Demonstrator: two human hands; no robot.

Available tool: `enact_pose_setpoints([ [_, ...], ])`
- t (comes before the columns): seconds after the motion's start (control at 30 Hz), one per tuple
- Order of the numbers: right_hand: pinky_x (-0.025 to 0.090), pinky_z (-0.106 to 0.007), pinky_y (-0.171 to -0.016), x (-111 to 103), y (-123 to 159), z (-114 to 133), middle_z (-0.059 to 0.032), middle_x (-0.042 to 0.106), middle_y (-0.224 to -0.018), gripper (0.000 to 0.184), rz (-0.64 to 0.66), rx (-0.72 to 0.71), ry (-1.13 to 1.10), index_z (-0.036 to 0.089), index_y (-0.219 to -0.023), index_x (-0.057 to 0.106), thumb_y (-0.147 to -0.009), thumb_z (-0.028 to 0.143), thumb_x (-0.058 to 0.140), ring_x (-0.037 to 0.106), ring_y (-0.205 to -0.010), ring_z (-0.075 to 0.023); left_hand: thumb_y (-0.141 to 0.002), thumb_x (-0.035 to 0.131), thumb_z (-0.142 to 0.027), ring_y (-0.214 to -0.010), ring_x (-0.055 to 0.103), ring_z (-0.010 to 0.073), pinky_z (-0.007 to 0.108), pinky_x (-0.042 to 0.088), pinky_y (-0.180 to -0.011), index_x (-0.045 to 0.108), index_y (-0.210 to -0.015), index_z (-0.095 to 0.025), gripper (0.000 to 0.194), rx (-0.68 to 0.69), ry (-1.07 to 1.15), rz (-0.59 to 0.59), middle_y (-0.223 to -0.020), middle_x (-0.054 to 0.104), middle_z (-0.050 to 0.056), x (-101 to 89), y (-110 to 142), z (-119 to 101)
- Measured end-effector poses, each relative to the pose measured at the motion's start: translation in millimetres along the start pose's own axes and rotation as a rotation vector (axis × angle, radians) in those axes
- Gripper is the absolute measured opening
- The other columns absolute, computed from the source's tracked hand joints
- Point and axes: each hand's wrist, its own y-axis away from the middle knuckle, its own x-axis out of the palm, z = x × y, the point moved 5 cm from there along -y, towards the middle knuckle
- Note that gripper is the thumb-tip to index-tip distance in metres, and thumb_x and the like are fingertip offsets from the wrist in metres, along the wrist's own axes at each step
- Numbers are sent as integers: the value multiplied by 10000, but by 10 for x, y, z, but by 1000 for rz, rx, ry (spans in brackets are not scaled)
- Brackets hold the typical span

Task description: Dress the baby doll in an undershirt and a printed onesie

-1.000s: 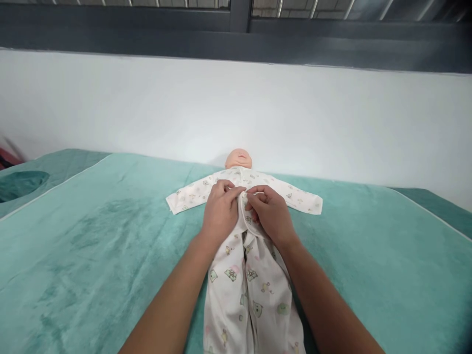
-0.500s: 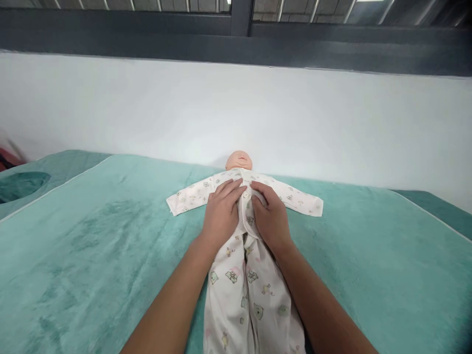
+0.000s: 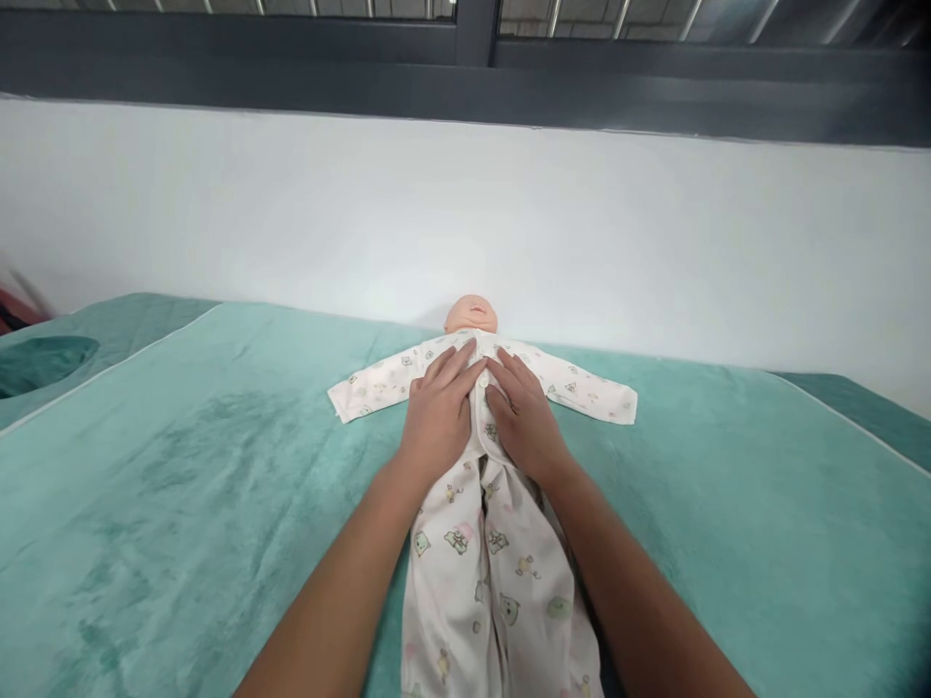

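Observation:
A baby doll (image 3: 471,315) lies on its back, its head toward the wall and its sleeves spread out to both sides. It wears a white printed baby shirt (image 3: 593,396) with a button at the front and matching printed pants (image 3: 455,582). My left hand (image 3: 440,407) rests flat on the left half of the shirt's chest, fingers stretched toward the collar. On the other half lies my right hand (image 3: 525,412), fingers extended and touching the cloth beside the front opening. My palms hide most of the shirt's sides.
A green plush blanket (image 3: 218,504) with pale seams spreads under the doll. Behind it rises a white wall (image 3: 465,213), with a dark window frame (image 3: 291,73) and metal bars above. Something red (image 3: 21,308) shows at the far left edge.
My right hand has shifted slightly inward toward the front opening, and its fingers have straightened and flattened on the shirt. My left hand has barely moved.

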Motion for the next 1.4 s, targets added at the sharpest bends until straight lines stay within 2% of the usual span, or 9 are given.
enact_pose_setpoints([
  [0.17,223,-502,-1184,-10,-21,-20,-80,394,-1526,474,3,20,-47,223,-1392,501,-945,308,367,271,-1444,-246,-864,342,-95,-1422,287,248,522,356,-1042,387,-1449,-283,616,12,-44,53,-1525,415,20,82,-34,20],
  [0.4,223,-501,-1175,9,-84,-118,-57,386,-1529,459,-2,114,-151,270,-1356,548,-915,341,444,297,-1425,-250,-823,343,-90,-1346,369,241,495,305,-1102,467,-1376,-250,590,-138,217,53,-1408,523,53,4,-100,83],
  [0.7,218,-488,-1180,20,-130,-200,-47,402,-1518,462,-27,210,-276,267,-1320,576,-873,371,523,330,-1405,-258,-831,346,-97,-1300,392,265,523,327,-1060,479,-1352,-237,556,-101,112,24,-1350,561,70,34,-106,44],
  [0.93,255,-461,-1182,-39,-83,-243,-44,419,-1516,533,-33,269,-415,257,-1374,516,-872,435,541,364,-1401,-244,-851,382,-126,-1356,386,211,451,306,-1135,475,-1365,-241,535,-152,313,-16,-1436,501,51,-22,-101,188],
  [1.03,248,-482,-1178,-78,-74,-433,-75,428,-1512,541,-35,272,-306,227,-1403,492,-937,492,418,370,-1402,-246,-949,340,-246,-1436,299,222,481,258,-1163,463,-1390,-251,458,-165,231,-65,-1506,435,49,-16,-60,327],
  [1.17,170,-599,-1156,-176,4,-789,-75,388,-1538,511,-29,159,129,242,-1421,460,-975,450,320,277,-1448,-269,-997,248,-368,-1475,216,269,606,120,-1169,391,-1452,-270,487,-268,-84,54,-1541,389,53,-7,109,643],
  [1.23,165,-628,-1139,-288,104,-1045,-66,318,-1573,527,25,193,311,256,-1459,396,-969,440,340,233,-1463,-283,-988,276,-368,-1481,187,294,643,70,-1157,358,-1474,-269,503,-292,-264,108,-1560,353,59,-96,246,836],
  [1.3,199,-621,-1127,-477,236,-1347,-103,312,-1573,562,69,296,413,219,-1474,367,-960,447,358,272,-1445,-302,-976,310,-344,-1484,169,300,645,81,-1152,321,-1493,-271,522,-310,-391,146,-1582,305,65,-232,391,1029],
  [1.4,322,-514,-1091,-789,411,-1711,-166,484,-1454,514,80,338,473,148,-1369,498,-948,413,369,432,-1340,-305,-970,296,-300,-1427,298,315,602,211,-1128,323,-1491,-232,526,-435,-477,136,-1550,360,115,-469,563,1273],
])
